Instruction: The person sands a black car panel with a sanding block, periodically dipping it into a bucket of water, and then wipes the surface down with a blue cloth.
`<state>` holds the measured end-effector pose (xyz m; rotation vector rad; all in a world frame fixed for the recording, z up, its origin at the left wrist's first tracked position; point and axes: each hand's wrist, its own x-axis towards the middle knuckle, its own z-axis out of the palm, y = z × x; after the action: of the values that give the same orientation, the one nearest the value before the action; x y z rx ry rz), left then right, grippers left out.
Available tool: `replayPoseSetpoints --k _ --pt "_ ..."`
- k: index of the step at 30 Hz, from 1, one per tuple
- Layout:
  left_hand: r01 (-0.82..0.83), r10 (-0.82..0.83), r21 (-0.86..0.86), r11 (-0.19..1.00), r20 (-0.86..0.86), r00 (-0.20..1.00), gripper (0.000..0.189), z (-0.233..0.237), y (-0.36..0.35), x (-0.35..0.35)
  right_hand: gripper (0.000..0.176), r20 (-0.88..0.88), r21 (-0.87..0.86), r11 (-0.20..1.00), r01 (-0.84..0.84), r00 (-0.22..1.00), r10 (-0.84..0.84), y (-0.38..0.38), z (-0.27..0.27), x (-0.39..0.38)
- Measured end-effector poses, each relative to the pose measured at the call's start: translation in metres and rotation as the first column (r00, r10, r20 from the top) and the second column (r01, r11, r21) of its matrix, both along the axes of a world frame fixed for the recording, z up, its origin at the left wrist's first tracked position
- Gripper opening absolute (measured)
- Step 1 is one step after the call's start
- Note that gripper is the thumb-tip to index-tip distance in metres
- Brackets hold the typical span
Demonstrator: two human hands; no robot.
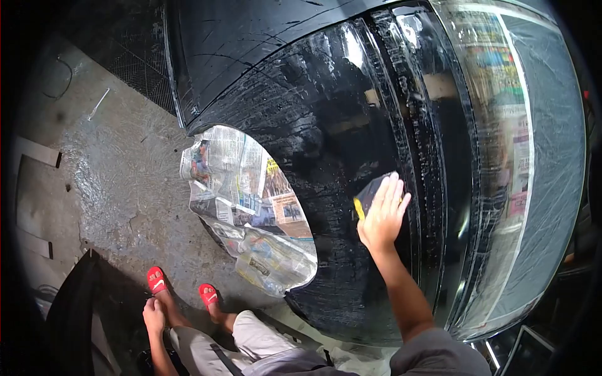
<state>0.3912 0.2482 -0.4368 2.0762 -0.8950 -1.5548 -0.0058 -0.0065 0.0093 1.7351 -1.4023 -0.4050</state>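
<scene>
Pressed flat on the wet black car panel (338,144), my right hand (382,219) holds a dark sheet with a yellow edge (371,193) under its fingers. The sheet sticks out past the fingertips and on the thumb side. My left hand (153,315) hangs low at the bottom left, beside my leg, its fingers curled in. Whether it holds anything is hidden. Newspaper (251,200) covers the wheel opening, left of my right hand.
Newspaper and clear plastic (501,125) cover the glass on the right. Wet concrete floor (125,182) lies on the left, with my feet in red sandals (157,280). A dark draped object (72,301) stands at the lower left.
</scene>
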Motion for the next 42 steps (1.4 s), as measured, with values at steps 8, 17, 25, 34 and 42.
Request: replayPoseSetpoints --k 8,17,25,34,42 --pt "0.131 -0.131 0.008 0.991 -0.038 0.991 0.031 0.002 -0.048 -0.019 0.076 -0.116 -0.023 0.977 -0.213 0.971 0.209 -0.183 0.013 0.067" --pt "0.052 -0.054 -0.036 0.998 -0.063 0.997 0.030 -0.006 -0.045 -0.034 0.068 0.006 0.063 0.994 -0.093 0.996 0.093 -0.058 0.010 0.024" --pt "-0.037 0.003 -0.285 0.958 -0.119 0.993 0.028 0.007 -0.048 -0.046 0.072 -0.029 0.130 0.985 -0.113 0.993 0.118 -0.052 0.021 0.023" --pt "0.151 -0.182 -0.213 0.965 -0.138 0.974 0.031 0.044 -0.083 -0.074 0.067 -0.317 0.238 0.941 -0.240 0.897 0.309 -0.176 0.023 0.067" --pt "0.040 -0.042 -0.016 0.999 -0.201 0.979 0.030 0.069 -0.056 -0.058 0.070 -0.017 0.392 0.911 -0.132 0.988 0.151 -0.024 0.050 0.018"
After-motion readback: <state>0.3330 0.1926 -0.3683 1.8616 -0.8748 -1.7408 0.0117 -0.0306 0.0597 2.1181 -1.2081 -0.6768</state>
